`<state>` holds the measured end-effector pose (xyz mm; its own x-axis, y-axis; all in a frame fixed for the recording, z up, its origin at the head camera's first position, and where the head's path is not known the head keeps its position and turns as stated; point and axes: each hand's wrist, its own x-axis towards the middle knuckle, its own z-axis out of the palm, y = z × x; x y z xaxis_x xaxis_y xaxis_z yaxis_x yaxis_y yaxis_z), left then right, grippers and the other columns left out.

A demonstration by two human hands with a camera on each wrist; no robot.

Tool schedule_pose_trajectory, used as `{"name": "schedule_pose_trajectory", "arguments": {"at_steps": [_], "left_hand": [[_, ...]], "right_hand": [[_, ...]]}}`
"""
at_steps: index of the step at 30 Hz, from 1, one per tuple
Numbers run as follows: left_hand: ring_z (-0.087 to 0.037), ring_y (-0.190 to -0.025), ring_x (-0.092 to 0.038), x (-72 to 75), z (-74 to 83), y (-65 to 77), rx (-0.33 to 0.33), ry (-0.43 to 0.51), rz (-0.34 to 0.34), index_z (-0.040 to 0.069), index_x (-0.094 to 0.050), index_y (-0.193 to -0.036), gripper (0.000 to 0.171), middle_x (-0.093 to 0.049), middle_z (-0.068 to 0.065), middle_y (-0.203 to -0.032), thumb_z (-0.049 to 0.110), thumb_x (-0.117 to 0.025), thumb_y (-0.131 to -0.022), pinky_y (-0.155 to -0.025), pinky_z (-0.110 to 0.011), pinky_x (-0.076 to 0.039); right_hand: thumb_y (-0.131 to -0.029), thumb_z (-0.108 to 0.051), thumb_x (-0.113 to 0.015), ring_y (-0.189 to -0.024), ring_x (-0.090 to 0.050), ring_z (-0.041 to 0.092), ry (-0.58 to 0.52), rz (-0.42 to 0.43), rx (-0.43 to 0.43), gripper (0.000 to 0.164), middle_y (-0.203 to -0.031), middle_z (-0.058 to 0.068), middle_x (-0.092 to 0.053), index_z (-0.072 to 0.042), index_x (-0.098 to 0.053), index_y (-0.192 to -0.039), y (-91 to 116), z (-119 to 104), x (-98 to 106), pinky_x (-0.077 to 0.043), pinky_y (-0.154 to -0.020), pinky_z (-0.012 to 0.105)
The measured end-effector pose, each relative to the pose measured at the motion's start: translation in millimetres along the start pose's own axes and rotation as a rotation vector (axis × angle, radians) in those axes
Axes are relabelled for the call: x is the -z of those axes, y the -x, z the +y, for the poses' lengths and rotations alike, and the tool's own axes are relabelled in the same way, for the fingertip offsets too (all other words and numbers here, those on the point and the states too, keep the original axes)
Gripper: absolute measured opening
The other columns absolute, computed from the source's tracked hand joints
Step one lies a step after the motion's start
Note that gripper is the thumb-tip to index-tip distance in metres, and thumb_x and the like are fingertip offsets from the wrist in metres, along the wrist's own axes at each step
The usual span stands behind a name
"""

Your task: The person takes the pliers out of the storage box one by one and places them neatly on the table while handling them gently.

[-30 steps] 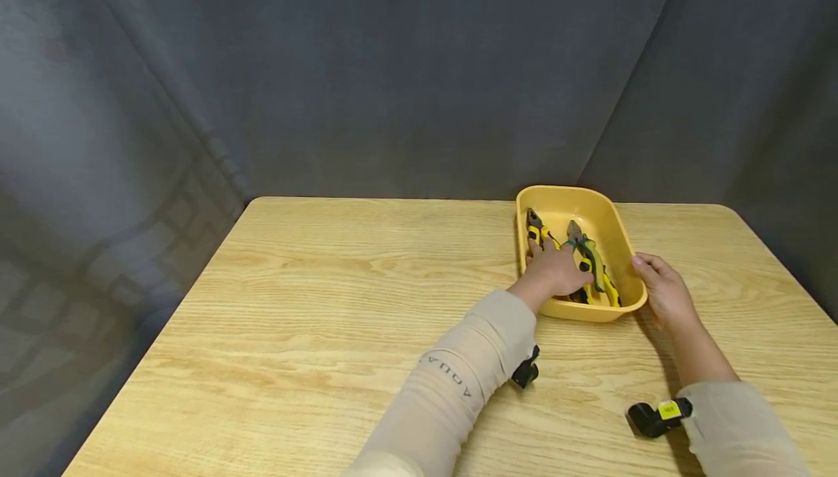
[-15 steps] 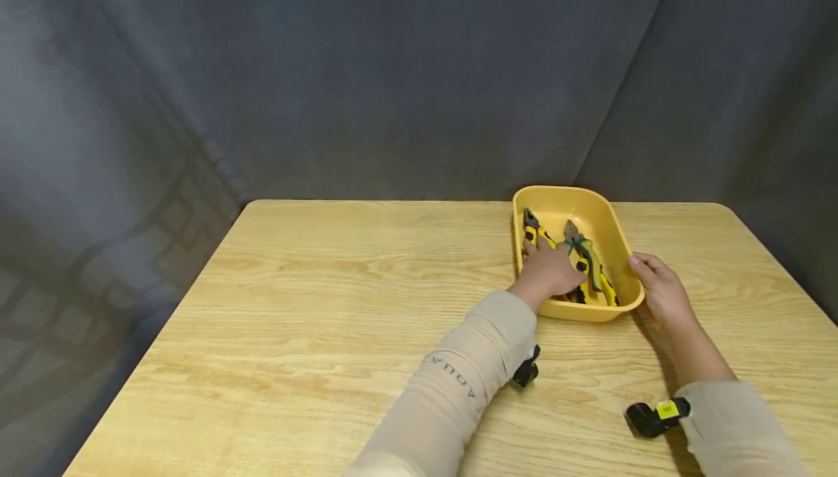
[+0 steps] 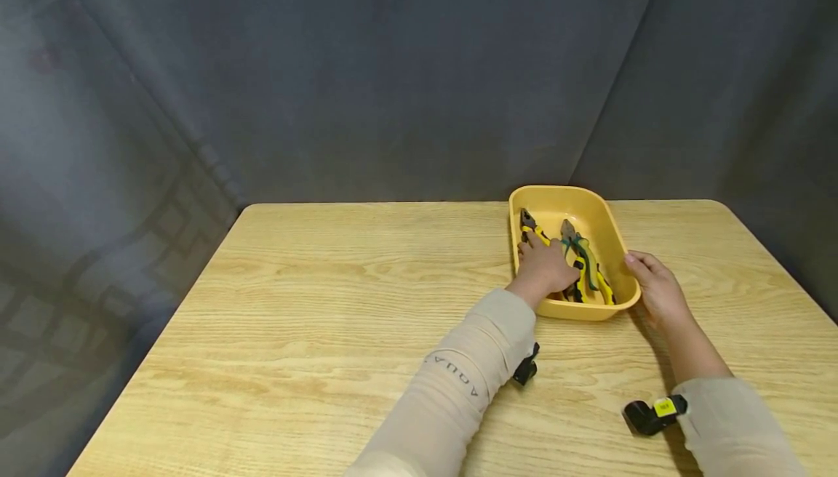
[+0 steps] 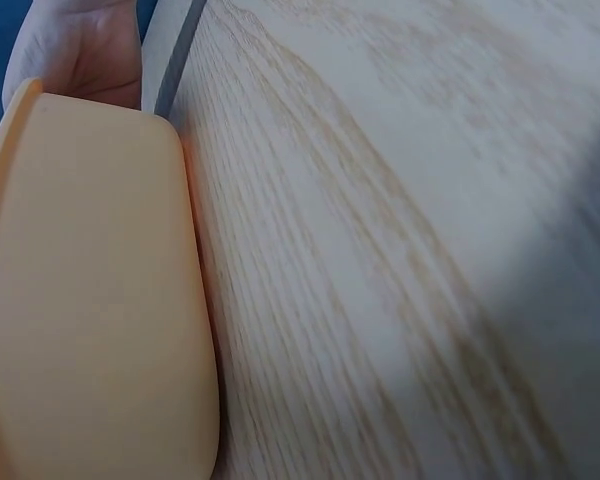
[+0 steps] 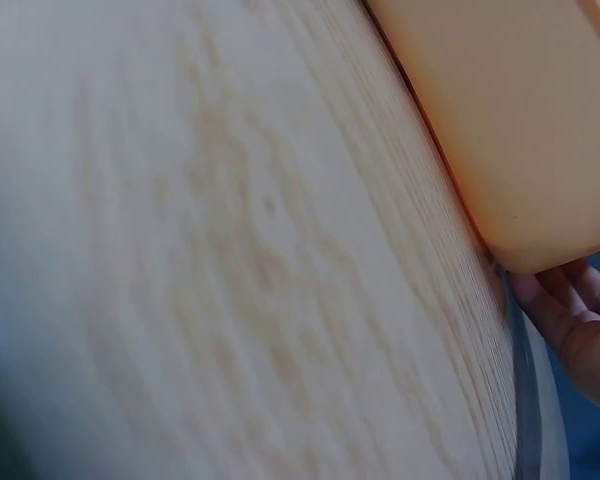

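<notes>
A yellow plastic tray (image 3: 563, 310) stands on the table toward its back right, with several pliers inside. My left hand (image 3: 545, 266) reaches over the tray's front left, fingers spread across the pliers and thumb apart from them. Black-and-yellow pliers (image 3: 530, 221) lie along the left wall, their handles partly under those fingers. To the right of the hand, green-handled pliers (image 3: 583, 248) lie jaws to the back, with more yellow handles (image 3: 605, 289) beside them. My right hand (image 3: 660, 289) grips the tray's right rim near the front corner, thumb on top. The tray's outer wall (image 4: 90, 290) fills much of the left wrist view.
The wooden tabletop (image 3: 327, 302) stretches left and in front of the tray. A dark grey curtain (image 3: 406, 77) hangs right behind the table's back edge. Black wrist cameras sit below both wrists, the right one (image 3: 648, 417) carrying a yellow label.
My left hand's fingers have shifted slightly over the pliers inside the tray. The right hand keeps its grip on the rim. The view itself has turned slightly.
</notes>
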<state>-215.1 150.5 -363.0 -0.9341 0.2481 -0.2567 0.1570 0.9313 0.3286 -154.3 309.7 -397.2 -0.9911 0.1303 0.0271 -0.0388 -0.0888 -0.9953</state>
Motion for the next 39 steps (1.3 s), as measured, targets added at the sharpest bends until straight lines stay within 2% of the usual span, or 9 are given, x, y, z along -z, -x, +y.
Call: {"name": "schedule_pose_trajectory", "arguments": {"at_steps": [4,8,16,21,29,39], "left_hand": [[-0.026,-0.123,-0.021,0.5,-0.8,-1.3,0.014,-0.06,0.012,0.032,-0.029,-0.133,0.062,-0.01,-0.01,-0.141,0.054,-0.048,-0.079,-0.09,-0.031,-0.032],[-0.026,-0.123,-0.02,0.3,-1.6,-2.5,0.016,-0.118,0.016,0.033,-0.029,-0.133,0.061,-0.013,-0.013,-0.14,0.056,-0.046,-0.079,-0.091,-0.029,-0.029],[-0.027,-0.123,-0.02,-2.7,0.3,-4.6,0.011,-0.15,0.008,0.043,-0.029,-0.13,0.056,-0.012,-0.015,-0.14,0.058,-0.046,-0.078,-0.09,-0.03,-0.029],[-0.026,-0.122,-0.023,-3.6,2.4,-6.3,0.024,-0.184,0.012,0.044,-0.029,-0.129,0.057,-0.013,-0.014,-0.139,0.059,-0.045,-0.077,-0.09,-0.029,-0.029],[-0.023,-0.124,-0.022,-6.0,6.5,-7.7,0.057,-0.316,-0.026,0.046,-0.023,-0.13,0.06,-0.017,-0.012,-0.139,0.065,-0.04,-0.076,-0.091,-0.025,-0.03],[-0.022,-0.121,-0.028,-5.7,8.0,-7.6,0.07,-0.383,-0.014,0.047,-0.025,-0.13,0.061,-0.021,-0.013,-0.137,0.066,-0.041,-0.074,-0.081,-0.024,-0.04]], "right_hand": [[-0.088,-0.025,-0.049,-0.076,-0.052,0.001,-0.029,-0.011,0.004,0.009,-0.088,-0.009,-0.051,-0.019,-0.051,-0.094,-2.2,1.3,-1.7,-0.044,-0.061,0.015],[-0.088,-0.025,-0.048,-0.077,-0.052,0.001,-0.032,-0.02,-0.006,0.011,-0.089,-0.008,-0.05,-0.018,-0.05,-0.096,-2.2,1.0,-2.7,-0.044,-0.062,0.015],[-0.089,-0.024,-0.047,-0.077,-0.053,0.001,-0.035,-0.028,-0.012,0.01,-0.088,-0.008,-0.051,-0.018,-0.049,-0.097,-1.3,1.0,-1.5,-0.044,-0.062,0.016],[-0.089,-0.025,-0.046,-0.077,-0.053,0.001,-0.023,-0.035,-0.003,0.011,-0.089,-0.008,-0.05,-0.018,-0.048,-0.097,-0.9,0.7,-0.3,-0.044,-0.062,0.016],[-0.089,-0.026,-0.046,-0.078,-0.052,0.001,-0.019,-0.034,-0.014,0.012,-0.091,-0.007,-0.048,-0.018,-0.048,-0.097,0.9,0.2,0.5,-0.044,-0.062,0.016],[-0.089,-0.026,-0.045,-0.078,-0.053,0.001,-0.02,-0.029,-0.014,0.013,-0.091,-0.008,-0.05,-0.017,-0.049,-0.098,2.3,-1.3,-1.1,-0.044,-0.062,0.016]]}}
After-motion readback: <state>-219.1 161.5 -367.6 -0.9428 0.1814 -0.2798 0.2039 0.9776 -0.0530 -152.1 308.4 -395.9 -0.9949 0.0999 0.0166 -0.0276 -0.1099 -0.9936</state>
